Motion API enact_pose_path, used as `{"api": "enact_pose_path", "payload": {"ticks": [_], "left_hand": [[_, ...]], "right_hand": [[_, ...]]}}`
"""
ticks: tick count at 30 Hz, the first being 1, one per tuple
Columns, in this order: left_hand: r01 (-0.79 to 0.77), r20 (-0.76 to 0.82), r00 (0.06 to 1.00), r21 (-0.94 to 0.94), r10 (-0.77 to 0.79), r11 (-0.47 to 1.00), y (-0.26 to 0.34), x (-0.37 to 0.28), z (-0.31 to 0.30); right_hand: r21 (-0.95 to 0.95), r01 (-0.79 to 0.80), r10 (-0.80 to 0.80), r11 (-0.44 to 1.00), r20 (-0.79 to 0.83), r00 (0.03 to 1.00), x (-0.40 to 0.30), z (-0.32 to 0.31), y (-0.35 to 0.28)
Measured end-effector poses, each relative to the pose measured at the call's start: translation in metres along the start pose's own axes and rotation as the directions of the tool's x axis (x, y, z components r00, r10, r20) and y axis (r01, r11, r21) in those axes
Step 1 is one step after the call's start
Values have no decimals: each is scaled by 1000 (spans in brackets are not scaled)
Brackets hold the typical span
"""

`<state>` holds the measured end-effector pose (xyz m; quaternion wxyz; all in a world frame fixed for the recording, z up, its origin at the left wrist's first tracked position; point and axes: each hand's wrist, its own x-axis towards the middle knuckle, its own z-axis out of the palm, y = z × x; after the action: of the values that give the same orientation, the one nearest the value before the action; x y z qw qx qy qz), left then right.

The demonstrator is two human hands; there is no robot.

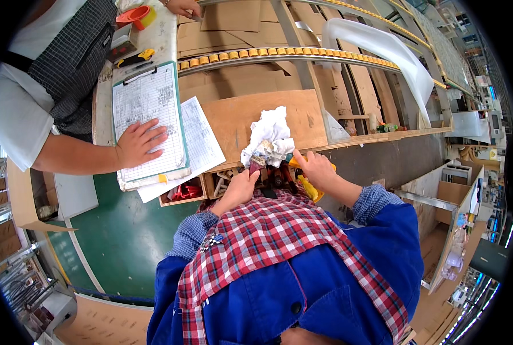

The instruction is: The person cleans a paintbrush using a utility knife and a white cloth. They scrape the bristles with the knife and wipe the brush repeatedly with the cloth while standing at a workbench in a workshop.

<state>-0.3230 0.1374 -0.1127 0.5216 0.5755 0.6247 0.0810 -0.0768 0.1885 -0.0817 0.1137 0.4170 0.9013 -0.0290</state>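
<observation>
My left hand (239, 189) is closed around a dark red handle (256, 166) whose far end meets a crumpled white cloth (270, 131). At the cloth's right side, my right hand (319, 170) grips a tool with a yellow and teal handle (295, 161); its working end is hidden by the cloth. The cloth lies over the near edge of a brown wooden board (222, 116). Just below, a wooden drawer (205, 187) holds several hand tools, partly hidden by my hands and apron.
A co-worker's hand (142, 144) rests on a clipboard (151, 108) at the left. Behind the board runs a conveyor rail with yellow rollers (248, 53), with cardboard beneath it. Translucent plastic film (381, 43) hangs over the rails. A yellow-handled cutter (135, 58) lies beyond the clipboard.
</observation>
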Motion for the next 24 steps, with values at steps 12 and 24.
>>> {"api": "enact_pose_path", "payload": {"ticks": [12, 24], "left_hand": [[-5, -10, 1000, -73, 4, 997, 2, 0, -1], [189, 175, 977, -418, -125, 889, -3, -4, -6]], "right_hand": [[-52, -37, 36, 998, -18, 999, 3, -5, 3], [620, -304, 209, 723, 224, 952, 11, -11, 5]]}}
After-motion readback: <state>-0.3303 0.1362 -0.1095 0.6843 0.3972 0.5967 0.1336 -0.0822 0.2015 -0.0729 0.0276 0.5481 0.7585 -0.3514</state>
